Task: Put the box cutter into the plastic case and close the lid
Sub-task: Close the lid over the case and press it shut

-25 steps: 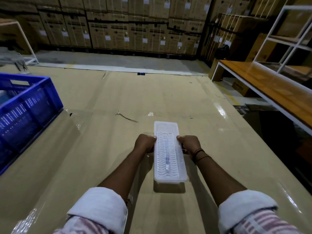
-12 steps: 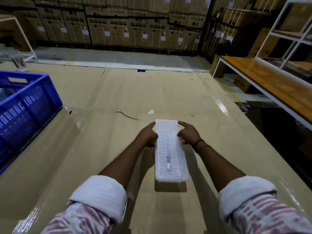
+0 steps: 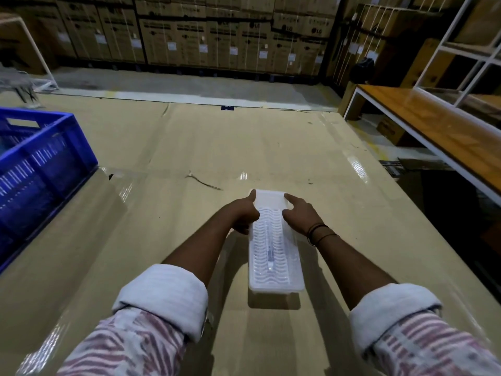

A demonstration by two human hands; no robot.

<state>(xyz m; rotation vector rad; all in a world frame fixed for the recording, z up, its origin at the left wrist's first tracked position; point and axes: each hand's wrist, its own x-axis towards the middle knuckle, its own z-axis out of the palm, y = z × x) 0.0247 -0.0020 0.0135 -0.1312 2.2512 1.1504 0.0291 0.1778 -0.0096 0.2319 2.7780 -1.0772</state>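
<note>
Head view. A translucent plastic case point(image 3: 273, 248) lies lengthwise on a cardboard-covered table point(image 3: 189, 147), its ribbed lid point(image 3: 271, 275) down. A slim object, probably the box cutter point(image 3: 269, 253), shows dimly through the lid. The left hand point(image 3: 244, 215) and right hand point(image 3: 299, 217) flank the far end of the case, thumbs on the lid's far corners, fingers along the side walls. Cords circle the right wrist. A blue crate point(image 3: 40, 164) stands at far left, a wooden bench point(image 3: 433, 131) at right, stacked cartons point(image 3: 217, 33) behind.

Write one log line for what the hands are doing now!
left hand on plastic case | right hand on case | box cutter inside | lid on
</note>
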